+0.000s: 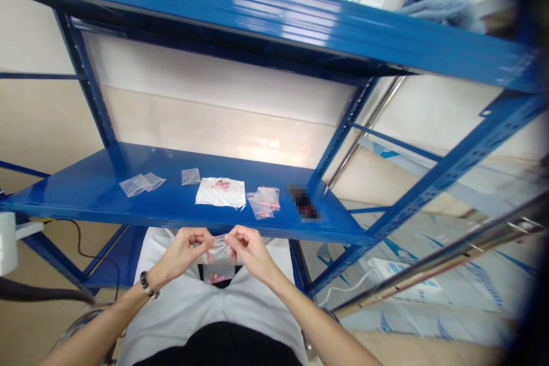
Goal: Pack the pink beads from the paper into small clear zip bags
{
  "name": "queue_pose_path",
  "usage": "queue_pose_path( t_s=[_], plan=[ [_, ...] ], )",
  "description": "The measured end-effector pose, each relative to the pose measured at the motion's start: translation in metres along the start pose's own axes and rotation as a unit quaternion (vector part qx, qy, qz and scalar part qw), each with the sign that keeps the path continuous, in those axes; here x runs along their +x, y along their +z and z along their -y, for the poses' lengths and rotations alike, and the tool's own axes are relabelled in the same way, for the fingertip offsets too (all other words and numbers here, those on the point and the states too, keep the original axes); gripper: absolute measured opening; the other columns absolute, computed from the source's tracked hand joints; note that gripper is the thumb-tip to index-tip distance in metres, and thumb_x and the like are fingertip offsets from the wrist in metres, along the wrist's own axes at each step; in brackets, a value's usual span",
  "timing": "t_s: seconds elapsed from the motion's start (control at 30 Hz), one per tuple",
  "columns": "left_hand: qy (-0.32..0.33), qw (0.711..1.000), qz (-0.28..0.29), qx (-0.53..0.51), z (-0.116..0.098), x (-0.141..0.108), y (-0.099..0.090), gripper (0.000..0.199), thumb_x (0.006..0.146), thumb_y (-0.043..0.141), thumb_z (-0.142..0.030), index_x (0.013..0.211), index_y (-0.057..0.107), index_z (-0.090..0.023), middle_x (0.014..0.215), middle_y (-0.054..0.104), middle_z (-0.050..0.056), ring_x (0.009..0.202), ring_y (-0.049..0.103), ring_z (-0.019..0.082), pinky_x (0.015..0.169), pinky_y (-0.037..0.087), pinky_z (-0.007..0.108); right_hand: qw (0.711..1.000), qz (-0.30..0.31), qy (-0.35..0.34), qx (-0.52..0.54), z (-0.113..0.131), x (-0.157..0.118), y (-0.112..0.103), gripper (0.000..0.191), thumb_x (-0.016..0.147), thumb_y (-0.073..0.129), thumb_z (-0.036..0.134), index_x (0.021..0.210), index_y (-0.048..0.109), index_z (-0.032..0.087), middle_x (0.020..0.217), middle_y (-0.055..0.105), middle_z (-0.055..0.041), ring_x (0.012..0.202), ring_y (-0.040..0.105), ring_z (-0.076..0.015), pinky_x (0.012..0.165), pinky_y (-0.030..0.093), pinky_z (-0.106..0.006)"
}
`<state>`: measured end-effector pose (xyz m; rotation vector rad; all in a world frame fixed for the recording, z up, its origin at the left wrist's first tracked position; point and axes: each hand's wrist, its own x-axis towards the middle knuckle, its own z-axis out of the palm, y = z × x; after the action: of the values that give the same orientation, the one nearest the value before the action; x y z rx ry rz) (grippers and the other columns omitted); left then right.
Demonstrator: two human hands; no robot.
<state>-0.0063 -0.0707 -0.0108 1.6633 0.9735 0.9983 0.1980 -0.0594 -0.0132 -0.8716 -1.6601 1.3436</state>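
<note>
Between my hands, just in front of the blue shelf's edge, hangs a small clear zip bag (219, 270) with several pink pieces at its bottom. My left hand (194, 245) pinches the bag's top at its left corner. At the right end of the same top edge, my right hand (247, 247) pinches it between thumb and finger. Beyond them on the shelf lies a white cloth or paper sheet (219, 197) with small pink and brownish pieces on it. To its right, clear bags (265, 200) holding pink pieces overlap each other.
Flat clear bags (138, 184) lie at the shelf's left, and another bag (191, 176) rests left of the white sheet. A dark blurred object (303, 203) sits at the right. Above runs an upper blue shelf beam (274, 8); blue posts (90, 80) stand at the sides.
</note>
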Motion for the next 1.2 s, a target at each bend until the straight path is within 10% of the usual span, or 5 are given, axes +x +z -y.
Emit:
queue_pose_path(
  t_s=[0.67, 0.87, 1.03, 1.2],
  plan=[
    [0.046, 0.999, 0.001, 0.019, -0.008, -0.001, 0.011, 0.029, 0.093, 0.055, -0.039, 0.081, 0.065, -0.014, 0.072, 0.064, 0.002, 0.068, 0.055, 0.014, 0.065, 0.041, 0.024, 0.996, -0.032, -0.057, -0.062, 0.019, 0.002, 0.008, 0.026, 0.087, 0.062, 0.041, 0.079, 0.064, 0.017, 0.071, 0.062, -0.0012, 0.062, 0.055, -0.0126, 0.059, 0.043, -0.024],
    [0.03, 0.998, -0.047, -0.031, -0.001, 0.008, 0.001, 0.027, 0.093, 0.054, -0.037, 0.082, 0.062, -0.014, 0.07, 0.065, 0.004, 0.065, 0.056, 0.014, 0.063, 0.041, 0.025, 0.933, -0.339, -0.121, -0.029, 0.029, 0.04, -0.063, 0.033, 0.085, 0.06, 0.052, 0.085, 0.059, 0.019, 0.057, 0.051, 0.004, 0.043, 0.04, -0.0088, 0.042, 0.031, -0.021],
    [0.01, 0.999, -0.026, -0.032, 0.008, -0.002, 0.007, 0.025, 0.093, 0.053, -0.037, 0.09, 0.062, -0.014, 0.064, 0.064, 0.002, 0.059, 0.055, 0.013, 0.061, 0.042, 0.025, 0.92, -0.359, -0.049, -0.151, 0.013, 0.068, -0.133, 0.037, 0.08, 0.061, 0.055, 0.086, 0.058, 0.019, 0.047, 0.043, 0.0065, 0.041, 0.04, -0.0115, 0.041, 0.03, -0.022],
    [-0.004, 0.999, 0.044, 0.004, 0.009, -0.001, 0.018, 0.026, 0.094, 0.051, -0.038, 0.09, 0.063, -0.014, 0.064, 0.066, 0.003, 0.061, 0.059, 0.015, 0.064, 0.044, 0.027, 0.873, -0.326, 0.026, -0.363, 0.0, 0.084, -0.158, 0.025, 0.078, 0.062, 0.035, 0.096, 0.061, 0.018, 0.078, 0.06, -0.0037, 0.071, 0.057, -0.0201, 0.067, 0.048, -0.032]
  ],
)
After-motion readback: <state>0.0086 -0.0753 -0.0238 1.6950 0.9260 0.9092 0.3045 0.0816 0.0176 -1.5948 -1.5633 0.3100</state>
